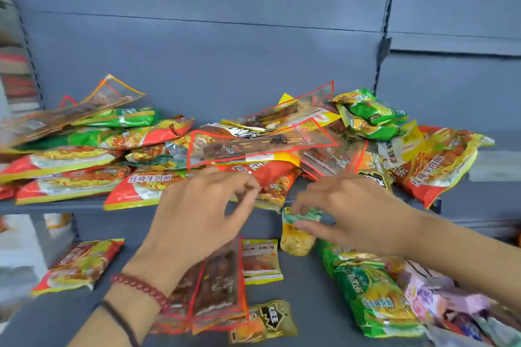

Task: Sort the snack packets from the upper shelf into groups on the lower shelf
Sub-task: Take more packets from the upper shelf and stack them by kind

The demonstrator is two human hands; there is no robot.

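Two grey shelves, one above the other. Along the upper shelf (56,204), a loose heap of snack packets (158,135) from left end to right end. Red noodle packets (64,160) stacked at the left front edge, green ones behind, at least three clear red-edged strips (262,146) on top. Too overlapped for a full count.

On the lower shelf (304,284), left to right:
- one lone red packet (79,265) near the left end
- two clear meat packets (220,290) side by side, partly hidden under the left wrist
- one small yellow packet (260,260) just beside them, toward the back
- one olive-and-black packet (267,321) at the front edge
- at least two green packets (366,296), overlapping
- pink and purple packets (439,298) at the right front corner, blurred, number unclear

At the upper shelf's front edge, the left hand (203,217), fingers curled, fingertips at an orange packet (270,175) overhanging that edge. Pinching or only touching, cannot tell through the blur. On that wrist, one red bead bracelet (141,287) and one dark cord (118,318).

Just below the same edge, the right hand (349,211), thumb and fingers pinching the green top of a small puffed-snack packet (297,239). Upright, between the small yellow packet and the green packets, bottom near the lower shelf's back edge. Resting or lifted, unclear.
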